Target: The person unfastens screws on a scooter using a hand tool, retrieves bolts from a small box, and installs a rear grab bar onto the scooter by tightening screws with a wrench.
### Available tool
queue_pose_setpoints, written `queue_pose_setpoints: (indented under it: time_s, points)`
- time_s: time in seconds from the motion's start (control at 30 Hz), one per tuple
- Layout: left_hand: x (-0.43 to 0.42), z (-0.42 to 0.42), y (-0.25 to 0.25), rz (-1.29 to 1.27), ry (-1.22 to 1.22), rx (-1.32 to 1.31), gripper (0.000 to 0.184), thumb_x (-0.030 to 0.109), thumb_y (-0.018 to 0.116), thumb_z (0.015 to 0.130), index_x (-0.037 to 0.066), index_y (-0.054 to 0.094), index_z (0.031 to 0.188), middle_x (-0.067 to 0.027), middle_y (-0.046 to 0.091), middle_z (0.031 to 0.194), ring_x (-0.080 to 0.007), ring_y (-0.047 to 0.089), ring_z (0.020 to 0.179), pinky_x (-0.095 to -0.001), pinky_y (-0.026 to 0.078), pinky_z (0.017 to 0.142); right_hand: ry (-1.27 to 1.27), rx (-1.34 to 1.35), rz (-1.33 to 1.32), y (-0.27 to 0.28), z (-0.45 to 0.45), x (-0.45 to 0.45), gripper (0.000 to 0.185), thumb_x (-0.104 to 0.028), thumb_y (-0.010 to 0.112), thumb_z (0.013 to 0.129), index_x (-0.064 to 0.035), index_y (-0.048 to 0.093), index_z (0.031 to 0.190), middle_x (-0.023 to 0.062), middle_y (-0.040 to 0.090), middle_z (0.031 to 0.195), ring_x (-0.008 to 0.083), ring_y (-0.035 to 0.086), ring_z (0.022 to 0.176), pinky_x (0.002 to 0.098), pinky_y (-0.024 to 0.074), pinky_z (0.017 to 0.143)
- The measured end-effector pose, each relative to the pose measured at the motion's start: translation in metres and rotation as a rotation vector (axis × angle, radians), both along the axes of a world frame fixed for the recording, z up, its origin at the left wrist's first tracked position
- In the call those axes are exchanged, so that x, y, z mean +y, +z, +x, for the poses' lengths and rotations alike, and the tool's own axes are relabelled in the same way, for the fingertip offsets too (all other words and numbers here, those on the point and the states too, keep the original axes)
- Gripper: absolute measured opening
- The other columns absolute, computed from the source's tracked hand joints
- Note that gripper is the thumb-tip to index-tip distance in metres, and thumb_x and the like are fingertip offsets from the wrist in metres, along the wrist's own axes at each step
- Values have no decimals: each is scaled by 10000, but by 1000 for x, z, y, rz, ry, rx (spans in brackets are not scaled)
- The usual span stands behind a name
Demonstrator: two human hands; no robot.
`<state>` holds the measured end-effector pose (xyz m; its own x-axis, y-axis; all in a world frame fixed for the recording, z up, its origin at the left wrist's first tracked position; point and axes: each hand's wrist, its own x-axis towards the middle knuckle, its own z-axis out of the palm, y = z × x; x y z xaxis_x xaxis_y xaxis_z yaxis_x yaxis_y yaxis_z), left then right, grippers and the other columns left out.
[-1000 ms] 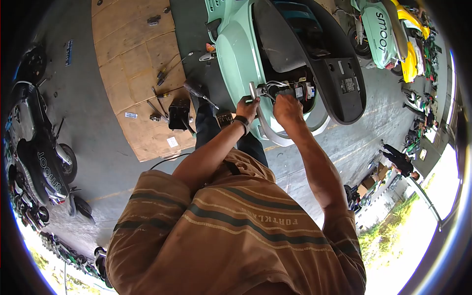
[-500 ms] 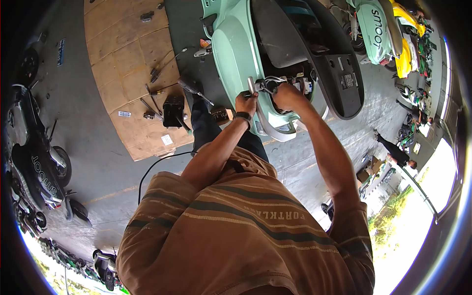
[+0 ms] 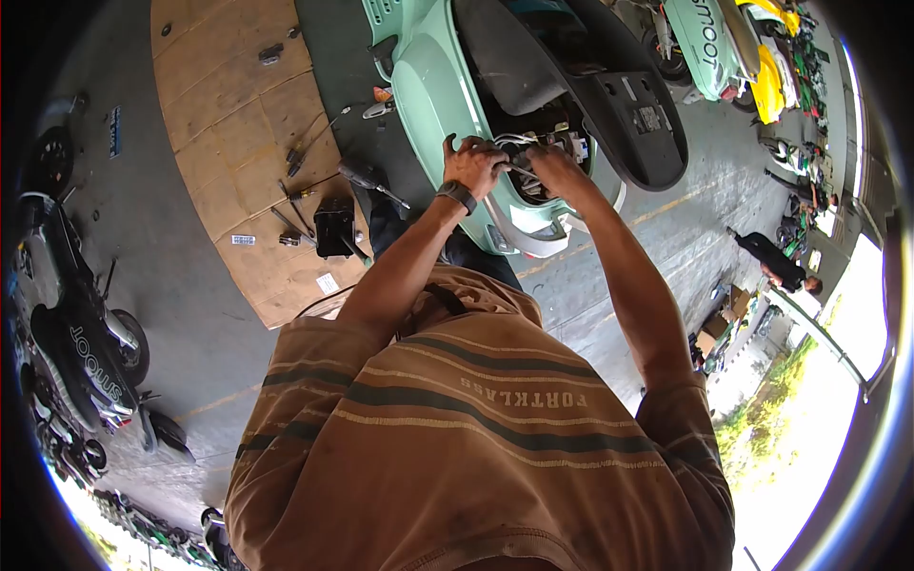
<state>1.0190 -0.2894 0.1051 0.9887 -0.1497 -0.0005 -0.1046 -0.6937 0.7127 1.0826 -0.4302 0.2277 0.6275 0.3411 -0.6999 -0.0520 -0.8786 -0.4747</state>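
Observation:
A mint-green scooter (image 3: 433,90) stands in front of me with its black seat (image 3: 509,67) tilted up. Its rear compartment is uncovered, and cables (image 3: 517,140) and dark parts show inside. My left hand (image 3: 473,167) is above the pale rear grab rail (image 3: 514,233); thumb and forefinger pinch the end of a thin cable, while an outer finger sticks out. Over the compartment, my right hand (image 3: 559,175) is closed, its fingertips at the same cable. Those fingertips are partly hidden among the wiring.
Flattened cardboard (image 3: 233,124) lies on the floor at left, with a black box (image 3: 335,226), a screwdriver (image 3: 376,183) and several small tools. A black scooter (image 3: 81,333) is parked far left. Another mint scooter (image 3: 695,48) stands at right, and a person (image 3: 776,262) is farther off.
My left hand has shifted from a fist beside the grab rail to a pinch nearer the right hand, an outer finger now raised. The view has moved slightly.

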Motion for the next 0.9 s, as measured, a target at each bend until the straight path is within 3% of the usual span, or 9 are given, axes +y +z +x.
queue_pose_setpoints:
  time_s: [0.03,0.13,0.27,0.33,0.37,0.43,0.6,0.7,0.9]
  points:
    - [3,2,-1,1,-44,11,149,279,631,786,278,707,914,112,675,988,-147,554,1027,-585,292,956,539,-644,-175,-4,-6,-13,216,-138,636,739,35,585,857,244,590,785,359,662,731,416,548,606]
    - [8,7,-2,39,-96,4,156,276,616,793,269,714,915,106,689,1000,-135,567,1007,-567,309,946,486,-522,-195,75,-25,16,174,-135,604,809,23,595,881,247,602,859,368,656,729,414,551,634]
    - [-3,-12,2,-17,43,-83,269,273,670,800,205,680,1059,11,666,1016,-221,558,1027,-514,335,977,388,-508,-184,66,-39,11,284,-253,555,913,-17,616,1058,200,613,924,364,632,835,457,518,731]
    - [-18,-31,-13,-214,661,-24,544,405,672,804,70,557,1216,-160,622,1094,-346,563,1025,-451,407,940,460,-688,-144,59,-38,8,283,-295,592,889,-93,633,1083,137,612,876,330,646,774,417,543,656]
    - [-25,-42,-22,-338,735,440,701,394,667,817,-14,403,1322,-259,612,979,-400,566,1030,-457,441,903,467,-690,-128,56,-35,6,283,-295,592,889,-93,633,1083,137,612,876,330,646,774,417,543,656]
    - [-34,-48,-32,-673,658,599,625,441,564,877,-19,447,1282,-255,620,995,-427,587,997,-460,467,851,513,-769,-159,52,-31,5,276,-295,580,897,-109,636,1094,129,610,873,339,644,756,421,543,654]
    - [-39,-44,-10,-597,688,620,478,427,467,934,-33,546,1034,-254,629,903,-406,617,859,-445,468,780,546,-729,-186,59,-18,8,290,-316,550,916,-46,641,968,135,597,835,349,640,748,426,538,630]
    - [-44,-44,-24,-618,735,630,476,425,469,936,-31,545,1050,-245,632,906,-398,618,861,-438,468,783,505,-687,-161,59,-14,14,333,-322,522,938,-11,633,891,161,618,822,359,639,754,438,531,634]
    - [-45,-44,-27,-658,748,615,480,417,469,940,-45,550,1043,-227,630,872,-371,613,830,-427,465,767,20,-541,-131,42,-10,11,500,-401,497,932,19,633,695,227,638,708,414,640,709,468,525,690]
